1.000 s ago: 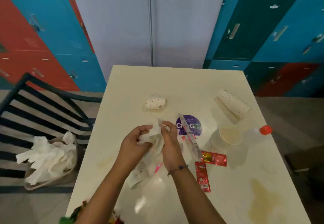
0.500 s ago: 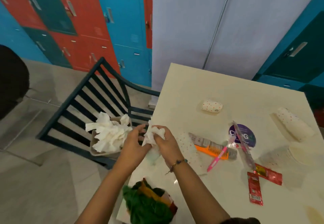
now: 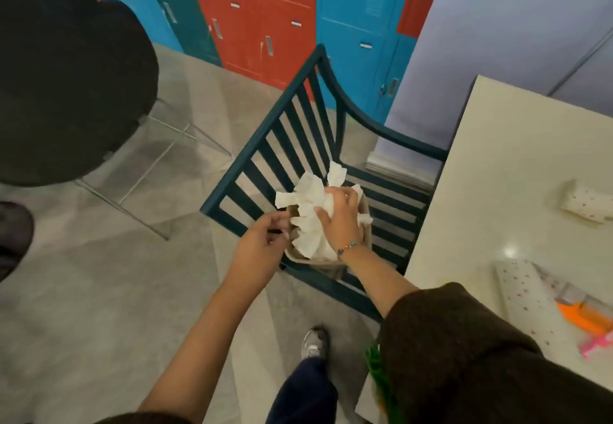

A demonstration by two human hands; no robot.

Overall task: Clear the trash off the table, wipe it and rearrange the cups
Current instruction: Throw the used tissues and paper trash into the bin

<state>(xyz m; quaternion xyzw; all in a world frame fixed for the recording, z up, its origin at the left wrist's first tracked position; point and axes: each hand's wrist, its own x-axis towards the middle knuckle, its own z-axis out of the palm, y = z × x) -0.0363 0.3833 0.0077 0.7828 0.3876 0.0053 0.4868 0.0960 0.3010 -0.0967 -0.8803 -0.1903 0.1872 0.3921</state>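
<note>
On the seat of a dark teal slatted chair (image 3: 265, 145) stands a brown paper bag (image 3: 318, 262), stuffed with white tissues (image 3: 308, 198). My right hand (image 3: 341, 214) is on top of the pile, its fingers curled over a crumpled tissue. My left hand (image 3: 265, 241) is at the bag's left rim with thumb and fingers pinched on it. The cream table (image 3: 497, 158) runs along the right. On it lie a crushed dotted paper cup (image 3: 587, 204) and a flattened dotted cup (image 3: 524, 294).
An orange comb (image 3: 583, 317) and a pink pen (image 3: 597, 345) lie at the table's right edge of view. A green item (image 3: 378, 374) sits at the near table corner. A black round seat (image 3: 66, 75) on thin metal legs stands to the left. Lockers line the back wall.
I have turned left from the table to the chair. Both hands carried the crumpled tissue over to the bag; the right hand now rests on the pile and the left has come off the tissue.
</note>
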